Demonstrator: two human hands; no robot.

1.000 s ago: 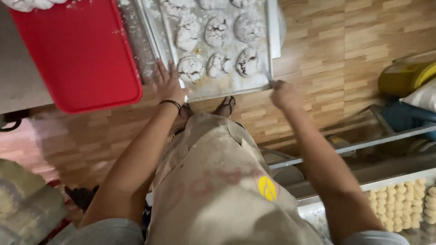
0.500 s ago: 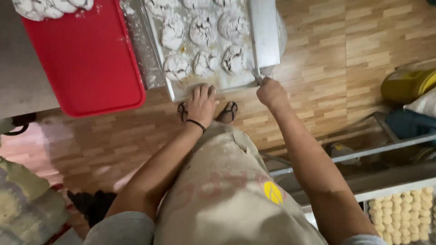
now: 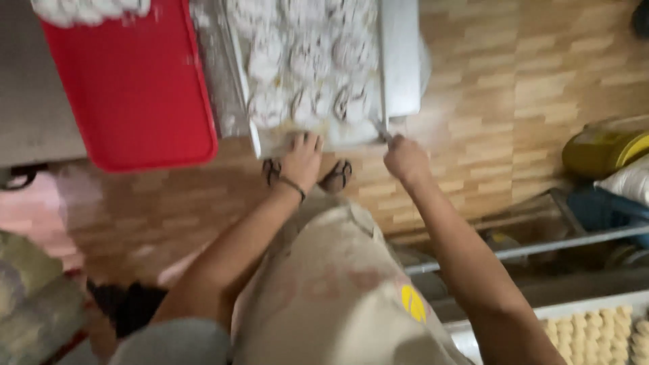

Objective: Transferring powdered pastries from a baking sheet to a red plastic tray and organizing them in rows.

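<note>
red tray point(image 3: 135, 88) left; yellow container point(image 3: 598, 150) right.

Wood-pattern plank floor point(image 3: 514, 81), dim light

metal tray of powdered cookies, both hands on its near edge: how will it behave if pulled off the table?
The metal tray is probably stiff, so it shouldn't sag between the left hand and right hand. Held only at its near edge, it may tip. The powdered cookies sit loose and look crumbly; they'd likely slide on a tilt.

Grey counter point(image 3: 34, 101), red tray point(image 3: 128, 88), baking tray point(image 3: 399, 61)
</note>
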